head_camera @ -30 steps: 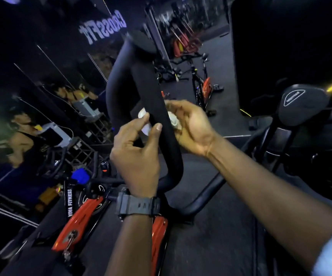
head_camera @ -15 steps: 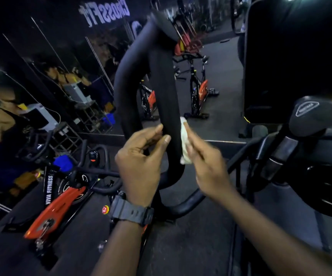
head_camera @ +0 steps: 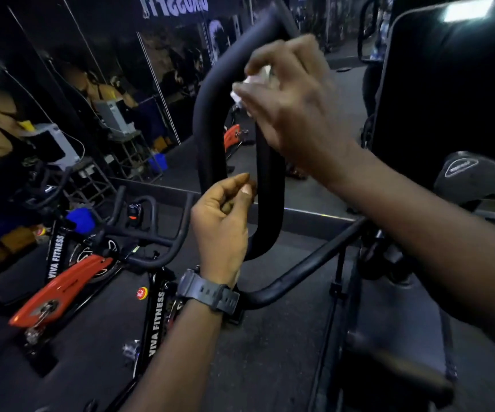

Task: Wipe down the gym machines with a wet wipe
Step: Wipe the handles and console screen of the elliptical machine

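I see a black, matte, padded handlebar loop [head_camera: 210, 120] rising in front of me, a rounded oblong above the spin bike's red-and-black frame [head_camera: 62, 286]. My right hand [head_camera: 293, 96] is curled round the loop's right bar near the top, pinching a crumpled white wet wipe [head_camera: 255, 81] against it. My left hand [head_camera: 222, 221], loosely curled and holding nothing, touches the lower bar. A black rubbery watch [head_camera: 207, 289] bands that wrist.
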A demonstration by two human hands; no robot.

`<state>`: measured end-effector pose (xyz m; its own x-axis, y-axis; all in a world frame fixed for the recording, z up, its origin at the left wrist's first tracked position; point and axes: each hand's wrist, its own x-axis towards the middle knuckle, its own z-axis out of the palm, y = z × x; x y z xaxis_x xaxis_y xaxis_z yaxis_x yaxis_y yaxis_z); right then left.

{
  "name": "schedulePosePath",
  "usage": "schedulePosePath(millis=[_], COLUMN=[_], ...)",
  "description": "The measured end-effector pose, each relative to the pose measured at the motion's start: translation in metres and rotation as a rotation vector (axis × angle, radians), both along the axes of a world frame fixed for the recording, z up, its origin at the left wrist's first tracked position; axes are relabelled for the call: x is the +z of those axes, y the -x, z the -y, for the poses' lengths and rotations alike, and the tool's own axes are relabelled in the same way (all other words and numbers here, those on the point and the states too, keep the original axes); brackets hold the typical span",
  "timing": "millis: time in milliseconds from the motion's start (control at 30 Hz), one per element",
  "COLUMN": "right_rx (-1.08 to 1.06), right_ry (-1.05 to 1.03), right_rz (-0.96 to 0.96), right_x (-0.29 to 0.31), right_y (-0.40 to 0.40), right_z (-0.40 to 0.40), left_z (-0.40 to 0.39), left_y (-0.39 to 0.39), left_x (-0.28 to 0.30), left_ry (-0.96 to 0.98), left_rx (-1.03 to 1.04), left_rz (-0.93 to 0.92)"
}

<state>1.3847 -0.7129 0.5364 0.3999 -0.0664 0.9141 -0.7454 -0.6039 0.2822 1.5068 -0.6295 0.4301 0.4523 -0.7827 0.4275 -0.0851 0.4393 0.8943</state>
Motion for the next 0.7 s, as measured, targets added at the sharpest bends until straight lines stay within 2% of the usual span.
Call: schedulePosePath(millis=[133, 167, 200, 300, 367, 400, 467, 533, 633, 700], right_rx=[-0.122, -0.133, -0.152, -0.331, -0.429, -0.438, -0.398, -0.382, -0.499, -0.543], right_ry=[-0.036, -0.031, -0.016, -0.053, -0.083, -0.106, -0.149, -0.166, -0.140, -0.130], right_rz=[-0.555, -0.639, -0.663, -0.534, -0.507, -0.562, -0.795, -0.905, -0.672, -0.626], right_x=[-0.040, -0.038, -0.025, 0.026, 0.021, 0.001, -0.047, -0.048, 0.004, 0.005], right_y=[0.009, 0.014, 0.016, 0.007, -0.001, -0.004, -0.006, -0.004, -0.004, -0.006], right_z=[-0.031, -0.033, -0.031, -0.021, -0.030, -0.038, -0.058, -0.055, -0.036, -0.039], left_z=[-0.002, -0.004, -0.005, -0.010, -0.010, -0.010, -0.011, -0.014, -0.019, -0.020], left_y=[-0.002, -0.002, -0.002, -0.004, -0.008, -0.010, -0.016, -0.021, -0.027, -0.032], left_x=[-0.005, -0.007, -0.010, -0.018, -0.022, -0.024, -0.029, -0.036, -0.046, -0.053], left_ry=[0.002, -0.016, -0.041, -0.090, -0.095, -0.098, -0.106, -0.123, -0.125, -0.115], left_rx=[-0.024, -0.030, -0.038, -0.083, -0.081, -0.073, -0.060, -0.063, -0.067, -0.029], left_rz=[-0.045, -0.017, 0.020, 0.079, 0.121, 0.149, 0.202, 0.277, 0.384, 0.500])
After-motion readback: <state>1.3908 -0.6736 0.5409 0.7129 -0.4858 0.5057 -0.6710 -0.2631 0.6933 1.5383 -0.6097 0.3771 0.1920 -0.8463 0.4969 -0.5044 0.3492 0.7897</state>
